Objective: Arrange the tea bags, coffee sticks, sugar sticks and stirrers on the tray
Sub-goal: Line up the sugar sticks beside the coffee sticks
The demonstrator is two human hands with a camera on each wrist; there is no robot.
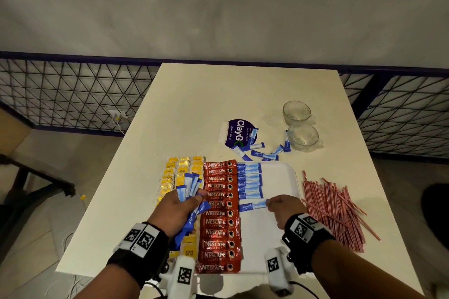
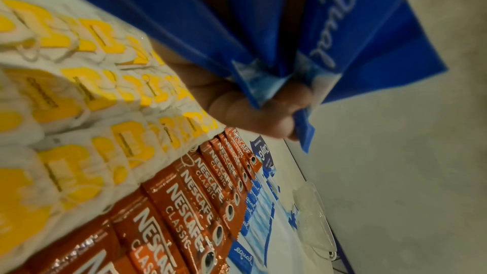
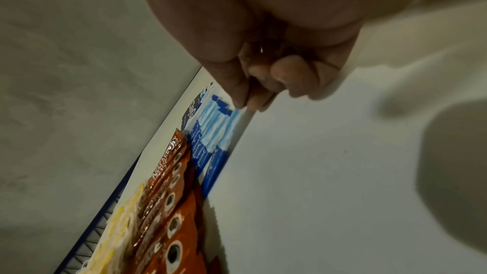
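Head view: we lay sugar sticks on the tray (image 1: pixel 279 172), lower centre.
Left hand (image 1: pixel 177 211) grips a sugar-stick bunch (image 1: pixel 188 187); right hand (image 1: pixel 286 209) pinches one sugar stick (image 1: pixel 252 205) beside the coffee sticks (image 1: pixel 220 213).

A cream counter (image 1: pixel 194 104) fills the frame's centre. Directly on it lie a white tray (image 1: pixel 279 177) low centre, loose stirrers (image 1: pixel 337 211) lower right, two glass cups (image 1: pixel 300 126), scattered sugar sticks (image 1: pixel 262 152) and a purple card (image 1: pixel 237 132).

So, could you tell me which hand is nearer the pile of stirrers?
Right. The right hand is beside the stirrers, pinching a sugar stick; the left hand is beyond the coffee sticks.
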